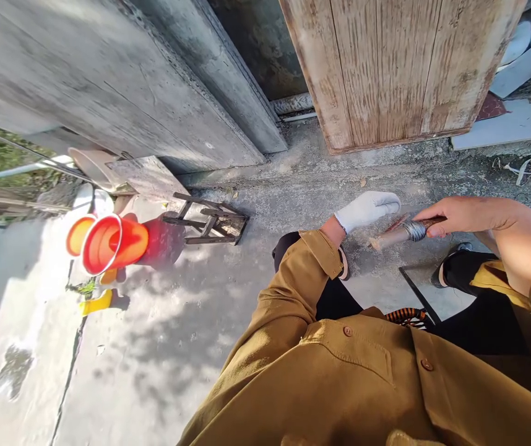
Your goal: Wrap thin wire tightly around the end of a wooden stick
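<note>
Wooden panel (pixel 400 68): taken as landmark | stool (pixel 226 214): seen left of panel | wire-bound tool (pixel 393 238): held in front of panel, handle (pixel 431 222) gripped by fingers of right hand (pixel 455 214) | gloved left hand (pixel 367 210): fingers curled, contents could not be told | wire binding (pixel 414 231): if loosened by twisting, bare skin might have been scraped

Sunlight dapples the concrete floor (pixel 154 384) beside a gray wall (pixel 107 80) and wooden panel (pixel 386 68).

white glove (pixel 366 211), handle (pixel 433 223) perhaps brown
</note>
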`<state>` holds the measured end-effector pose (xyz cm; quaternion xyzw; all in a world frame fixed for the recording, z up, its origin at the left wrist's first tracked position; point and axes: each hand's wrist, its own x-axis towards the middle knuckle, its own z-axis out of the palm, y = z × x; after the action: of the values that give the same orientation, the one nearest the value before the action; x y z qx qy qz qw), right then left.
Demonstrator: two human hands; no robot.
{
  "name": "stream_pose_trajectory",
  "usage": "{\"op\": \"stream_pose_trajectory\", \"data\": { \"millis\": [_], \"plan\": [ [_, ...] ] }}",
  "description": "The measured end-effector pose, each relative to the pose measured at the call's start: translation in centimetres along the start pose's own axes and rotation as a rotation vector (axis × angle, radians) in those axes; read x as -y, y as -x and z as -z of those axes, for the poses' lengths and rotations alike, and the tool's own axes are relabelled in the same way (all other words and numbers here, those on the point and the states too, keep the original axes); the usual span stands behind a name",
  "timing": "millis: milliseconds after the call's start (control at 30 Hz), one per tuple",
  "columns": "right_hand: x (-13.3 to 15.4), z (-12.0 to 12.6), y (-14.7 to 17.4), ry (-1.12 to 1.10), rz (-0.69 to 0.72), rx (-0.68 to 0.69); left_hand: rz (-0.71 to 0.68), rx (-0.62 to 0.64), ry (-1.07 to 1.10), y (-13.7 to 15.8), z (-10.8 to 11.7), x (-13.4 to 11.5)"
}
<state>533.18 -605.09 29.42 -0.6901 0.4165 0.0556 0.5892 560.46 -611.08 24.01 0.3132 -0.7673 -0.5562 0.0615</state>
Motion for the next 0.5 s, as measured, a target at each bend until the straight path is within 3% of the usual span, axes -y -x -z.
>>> {"op": "stream_pose_trajectory", "data": {
  "millis": [67,133,233,300,400,500],
  "plan": [
    [-0.5,0.4,0.3,-0.091,-0.009,-0.151,-0.017,-0.062,0.048,-0.2,-0.3,0.6],
    [-0.7,0.5,0.6,-0.267,0.007,-0.386,-0.029,-0.069,0.072,-0.3,-0.7,0.9],
    [-0.7,0.8,0.6,-0.515,0.000,-0.788,-0.050,0.057,0.068,0.1,-1.2,0.3],
    [-0.8,1.1,0.4,-0.472,-0.129,-0.915,-0.063,0.144,0.073,0.5,-1.3,-0.6],
    [-1.4,1.4,-0.1,-0.018,-0.402,-0.796,-0.071,0.169,0.097,0.9,-1.0,-1.7],
    [-2.5,0.9,-0.7,0.340,-0.434,-0.514,-0.059,0.121,0.096,1.2,-0.6,-2.0]
  ]
}}
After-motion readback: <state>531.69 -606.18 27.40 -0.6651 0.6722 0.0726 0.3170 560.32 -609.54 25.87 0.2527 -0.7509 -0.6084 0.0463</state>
